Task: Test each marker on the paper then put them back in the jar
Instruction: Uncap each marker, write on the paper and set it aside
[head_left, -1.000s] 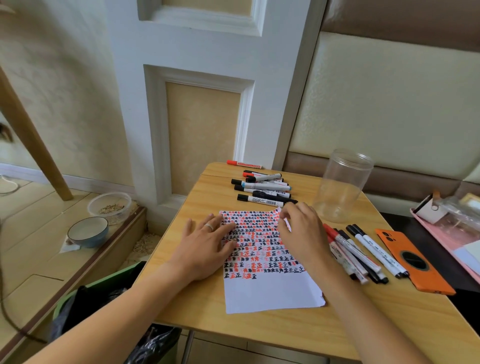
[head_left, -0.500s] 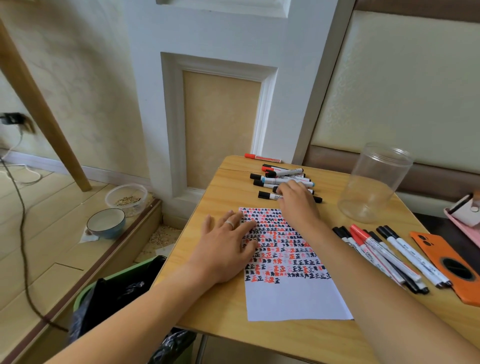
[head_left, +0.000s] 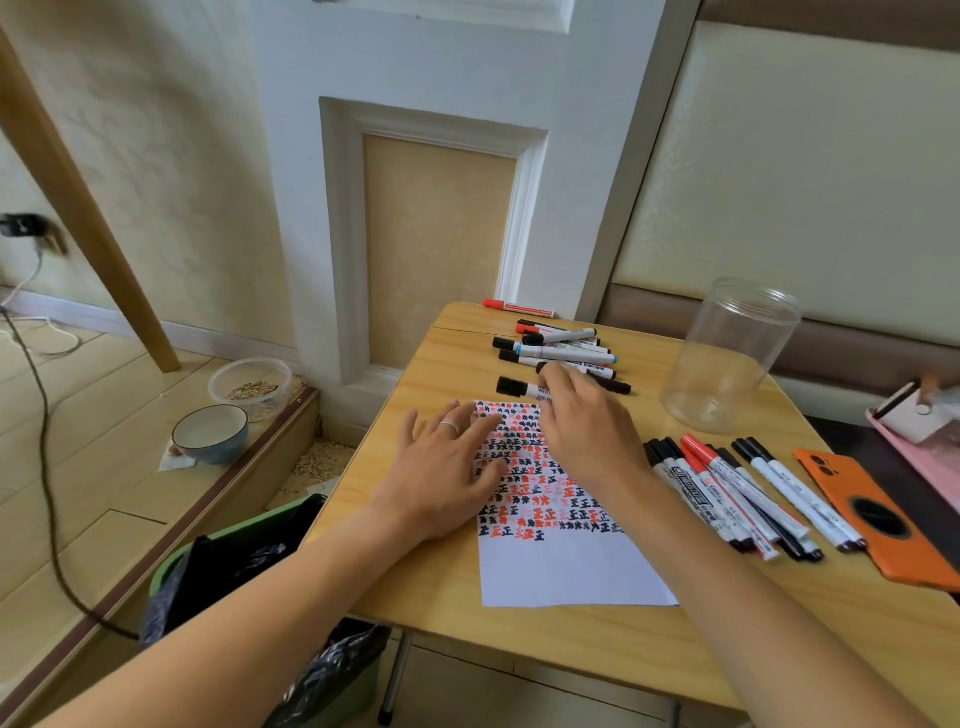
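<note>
A white paper (head_left: 558, 569) covered in red and black marks lies on the wooden table (head_left: 597, 652). My left hand (head_left: 447, 470) presses flat on the paper's left edge, fingers spread. My right hand (head_left: 587, 426) reaches past the paper's top edge and its fingers curl round a black-capped marker (head_left: 514, 387). Behind it lies a pile of markers (head_left: 558, 349), with a lone red marker (head_left: 517, 307) at the far edge. A second group of markers (head_left: 748, 491) lies to the right of the paper. The clear jar (head_left: 730, 356) stands upright and empty at the back right.
An orange phone (head_left: 878, 525) lies right of the markers, with a pink tray (head_left: 919, 421) beyond it. Left of the table, a green bin with a black bag (head_left: 228, 566) stands on the floor. Two bowls (head_left: 228, 410) and a cable (head_left: 47, 467) are further left.
My right hand moved forward off the paper to the marker pile and closed its fingers on a black-capped marker. My left hand stayed on the paper. The view shifted left.
</note>
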